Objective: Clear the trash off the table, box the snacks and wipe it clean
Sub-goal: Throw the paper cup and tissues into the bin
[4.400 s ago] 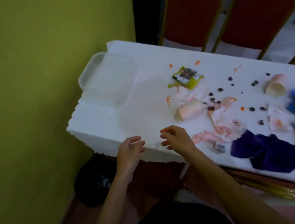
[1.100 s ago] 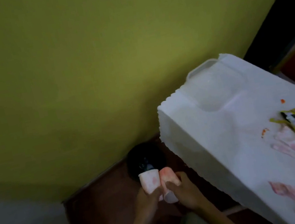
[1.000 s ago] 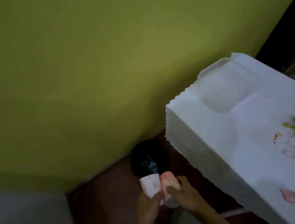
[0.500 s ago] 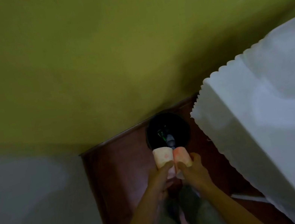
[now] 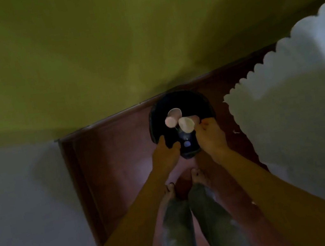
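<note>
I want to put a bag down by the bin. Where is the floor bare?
Bare floor lies left of the bin, up to the grey wall. Crowded: both hands and two cups over the bin; tablecloth close right.

bin (image 5: 201,103) black | cups (image 5: 187,124) pale pink | wall (image 5: 100,47) olive-yellow | tablecloth (image 5: 294,99) white, scalloped

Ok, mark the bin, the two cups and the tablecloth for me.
bin (image 5: 201,103), head view, far rim
left cup (image 5: 170,121), head view, side wall
right cup (image 5: 186,124), head view, open mouth
tablecloth (image 5: 286,114), head view, hanging side
</note>
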`<state>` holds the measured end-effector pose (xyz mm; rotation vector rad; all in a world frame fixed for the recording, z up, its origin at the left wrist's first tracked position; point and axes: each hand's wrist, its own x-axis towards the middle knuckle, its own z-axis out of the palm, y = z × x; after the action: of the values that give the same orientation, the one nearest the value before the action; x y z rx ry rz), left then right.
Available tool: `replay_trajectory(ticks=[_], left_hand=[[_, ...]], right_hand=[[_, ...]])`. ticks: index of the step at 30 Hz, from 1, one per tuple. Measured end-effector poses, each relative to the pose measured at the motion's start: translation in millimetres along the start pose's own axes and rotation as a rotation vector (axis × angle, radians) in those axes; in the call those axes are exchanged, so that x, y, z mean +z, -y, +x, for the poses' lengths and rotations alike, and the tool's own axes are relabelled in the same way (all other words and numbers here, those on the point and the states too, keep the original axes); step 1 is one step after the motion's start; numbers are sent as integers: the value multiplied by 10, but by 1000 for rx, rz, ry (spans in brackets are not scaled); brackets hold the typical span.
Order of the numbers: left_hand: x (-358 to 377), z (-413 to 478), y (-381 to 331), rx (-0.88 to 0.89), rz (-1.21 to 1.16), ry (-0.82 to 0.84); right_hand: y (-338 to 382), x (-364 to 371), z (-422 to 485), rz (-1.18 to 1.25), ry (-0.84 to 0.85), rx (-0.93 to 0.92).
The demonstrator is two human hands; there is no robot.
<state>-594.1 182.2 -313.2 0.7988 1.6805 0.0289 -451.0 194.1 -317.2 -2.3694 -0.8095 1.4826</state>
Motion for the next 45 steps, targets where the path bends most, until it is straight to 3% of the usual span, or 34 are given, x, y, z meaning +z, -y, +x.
replay_trajectory(ticks=[7, 18, 22, 31, 35, 45], left_hand=[[-154, -715, -124, 58, 53, -7], [-319, -2539, -857, 478, 288, -16], [-306, -2942, -835, 568, 318, 76], [594, -3854, -852, 800, 520, 367], [1154, -4226, -788, 885, 618, 478], [2386, -4748, -684, 948, 766, 512]], right_hand=[[86, -153, -716, 118, -65, -111], [307, -951, -2278, 206, -255, -356], [98, -1237, -2775, 271, -355, -347], [-1168, -1993, -3977, 725, -809, -97], [-1703, -2241, -4331, 879, -935, -51], [-2605, -3004, -4585, 923, -933, -67]])
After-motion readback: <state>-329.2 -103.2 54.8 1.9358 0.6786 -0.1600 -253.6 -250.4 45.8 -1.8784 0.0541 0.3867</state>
